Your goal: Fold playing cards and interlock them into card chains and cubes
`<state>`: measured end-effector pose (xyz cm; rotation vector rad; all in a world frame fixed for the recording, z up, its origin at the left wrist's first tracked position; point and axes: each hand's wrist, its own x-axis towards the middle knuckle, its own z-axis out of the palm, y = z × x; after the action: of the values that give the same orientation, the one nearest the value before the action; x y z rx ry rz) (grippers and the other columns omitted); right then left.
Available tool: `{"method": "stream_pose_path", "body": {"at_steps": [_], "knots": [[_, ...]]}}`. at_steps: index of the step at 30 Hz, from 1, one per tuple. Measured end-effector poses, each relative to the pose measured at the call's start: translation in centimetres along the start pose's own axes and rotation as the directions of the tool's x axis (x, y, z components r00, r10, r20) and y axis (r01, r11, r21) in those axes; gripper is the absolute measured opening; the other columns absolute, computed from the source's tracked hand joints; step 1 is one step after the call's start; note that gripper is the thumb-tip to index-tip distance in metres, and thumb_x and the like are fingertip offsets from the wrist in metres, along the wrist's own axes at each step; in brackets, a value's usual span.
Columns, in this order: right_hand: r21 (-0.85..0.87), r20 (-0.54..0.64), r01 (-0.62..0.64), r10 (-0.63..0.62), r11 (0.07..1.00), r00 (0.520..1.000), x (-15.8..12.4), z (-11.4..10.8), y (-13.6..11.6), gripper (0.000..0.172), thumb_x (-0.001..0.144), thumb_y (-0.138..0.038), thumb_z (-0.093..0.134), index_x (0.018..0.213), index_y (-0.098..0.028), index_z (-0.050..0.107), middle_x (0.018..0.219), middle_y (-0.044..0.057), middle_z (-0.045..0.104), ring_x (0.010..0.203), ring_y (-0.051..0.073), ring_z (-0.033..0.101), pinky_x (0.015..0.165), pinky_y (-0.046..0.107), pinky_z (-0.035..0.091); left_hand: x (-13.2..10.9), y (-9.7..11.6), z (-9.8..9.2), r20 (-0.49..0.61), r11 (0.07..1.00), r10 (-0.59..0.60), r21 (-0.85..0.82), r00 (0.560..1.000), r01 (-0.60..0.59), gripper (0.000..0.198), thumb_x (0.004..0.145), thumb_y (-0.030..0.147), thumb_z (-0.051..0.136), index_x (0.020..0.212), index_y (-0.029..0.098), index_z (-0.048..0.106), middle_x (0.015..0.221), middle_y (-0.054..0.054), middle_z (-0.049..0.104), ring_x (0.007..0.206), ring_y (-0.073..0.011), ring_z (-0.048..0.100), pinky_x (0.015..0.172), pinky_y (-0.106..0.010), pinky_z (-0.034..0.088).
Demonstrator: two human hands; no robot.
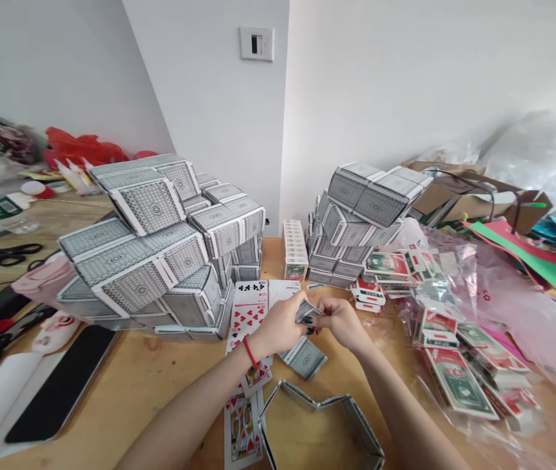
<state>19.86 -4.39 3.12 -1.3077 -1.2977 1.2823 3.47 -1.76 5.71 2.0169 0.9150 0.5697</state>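
Both hands meet over the middle of the wooden table [160,385]. My left hand [280,323], with a red band on its wrist, and my right hand [339,321] pinch the same folded grey-backed playing card [307,311] between their fingers. Under them lie face-up cards [248,310] showing red hearts and black clubs, and a loose grey-backed card [305,358]. A zigzag chain of joined cards [327,408] stands on edge close to me.
Two big heaps of grey card blocks stand at left [160,248] and at centre right [361,215]. Red and green card boxes [459,365] lie in plastic wrap at right. A black tablet [57,385], scissors [11,253] and clutter fill the left side.
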Motion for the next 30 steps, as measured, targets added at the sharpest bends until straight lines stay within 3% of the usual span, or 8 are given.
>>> {"method": "stream_pose_path", "body": {"at_steps": [7, 12, 15, 17, 19, 22, 25, 30], "knots": [[0.086, 0.063, -0.044, 0.039, 0.995, 0.997, 0.3, -0.5, 0.1, 0.021, 0.059, -0.031, 0.070, 0.050, -0.018, 0.055, 0.046, -0.002, 0.059, 0.044, 0.014, 0.054, 0.049, 0.027, 0.043, 0.1, -0.3, 0.1, 0.030, 0.993, -0.044, -0.108, 0.999, 0.047, 0.023, 0.063, 0.011, 0.056, 0.082, 0.020, 0.046, 0.072, 0.001, 0.058, 0.067, -0.0160, 0.054, 0.059, -0.024, 0.035], [0.121, 0.004, -0.005, 0.005, 0.993, 1.000, 1.5, -0.1, 1.0, 0.028, 0.062, -0.042, 0.069, 0.053, -0.017, 0.058, 0.050, 0.000, 0.060, 0.047, 0.013, 0.053, 0.050, 0.026, 0.042, 0.8, -1.6, -0.4, -0.049, 0.968, -0.086, -0.239, 0.995, 0.072, 0.026, 0.061, 0.015, 0.064, 0.084, 0.018, 0.050, 0.074, 0.001, 0.058, 0.071, -0.0162, 0.054, 0.064, -0.025, 0.040], [0.110, -0.096, 0.006, 0.004, 0.994, 0.995, 2.1, -0.2, 2.2, 0.033, 0.068, -0.048, 0.062, 0.060, -0.015, 0.061, 0.058, 0.002, 0.061, 0.051, 0.013, 0.051, 0.051, 0.025, 0.040, 1.2, -3.1, -0.9, -0.201, 0.897, -0.186, -0.434, 0.962, 0.083, 0.024, 0.066, 0.022, 0.063, 0.087, 0.017, 0.051, 0.082, 0.000, 0.060, 0.079, -0.0166, 0.056, 0.070, -0.026, 0.042], [0.005, -0.179, -0.001, 0.002, 1.000, 0.984, 2.1, -0.3, 3.1, 0.030, 0.070, -0.045, 0.059, 0.069, -0.016, 0.063, 0.062, 0.002, 0.060, 0.055, 0.014, 0.052, 0.053, 0.026, 0.041, 1.4, -4.2, -1.0, -0.268, 0.785, -0.310, -0.614, 0.912, 0.087, 0.020, 0.071, 0.024, 0.057, 0.089, 0.017, 0.051, 0.084, -0.002, 0.062, 0.082, -0.0167, 0.057, 0.072, -0.027, 0.044], [-0.187, -0.205, 0.041, -0.080, 0.982, 0.976, 1.8, -0.2, 3.8, 0.020, 0.067, -0.034, 0.061, 0.074, -0.016, 0.065, 0.072, 0.004, 0.061, 0.066, 0.018, 0.055, 0.060, 0.029, 0.044, 1.3, -5.0, -1.0, -0.260, 0.618, -0.407, -0.784, 0.876, 0.054, 0.021, 0.075, 0.027, 0.053, 0.093, 0.018, 0.051, 0.083, -0.003, 0.063, 0.079, -0.0169, 0.060, 0.071, -0.029, 0.045], [-0.438, -0.190, 0.074, -0.172, 0.896, 0.967, 1.3, 0.6, 4.3, 0.031, 0.061, -0.024, 0.065, 0.091, -0.019, 0.066, 0.095, 0.007, 0.059, 0.080, 0.021, 0.057, 0.070, 0.031, 0.045, 0.9, -5.7, -0.7, -0.182, 0.407, -0.451, -0.913, 0.874, 0.019, 0.033, 0.074, 0.027, 0.055, 0.105, 0.019, 0.049, 0.080, -0.004, 0.065, 0.078, -0.0183, 0.063, 0.071, -0.031, 0.047], [-0.559, -0.177, 0.054, -0.182, 0.827, 0.967, 1.1, 1.6, 4.2, 0.036, 0.063, -0.024, 0.063, 0.099, -0.022, 0.064, 0.107, 0.008, 0.054, 0.084, 0.021, 0.058, 0.073, 0.032, 0.045, 0.6, -6.0, -0.5, -0.149, 0.358, -0.430, -0.934, 0.891, 0.017, 0.053, 0.065, 0.017, 0.064, 0.114, 0.022, 0.046, 0.089, -0.003, 0.066, 0.081, -0.0180, 0.063, 0.072, -0.031, 0.048], [-0.608, -0.200, 0.028, -0.188, 0.793, 0.962, 1.1, 2.0, 4.3, 0.043, 0.062, -0.026, 0.066, 0.104, -0.021, 0.059, 0.099, 0.007, 0.055, 0.083, 0.022, 0.058, 0.073, 0.033, 0.044, 0.5, -6.8, -0.9, -0.230, 0.387, -0.460, -0.921, 0.858, -0.039, 0.067, 0.053, 0.004, 0.068, 0.113, 0.025, 0.046, 0.092, 0.001, 0.065, 0.082, -0.0166, 0.064, 0.073, -0.029, 0.049]]}}
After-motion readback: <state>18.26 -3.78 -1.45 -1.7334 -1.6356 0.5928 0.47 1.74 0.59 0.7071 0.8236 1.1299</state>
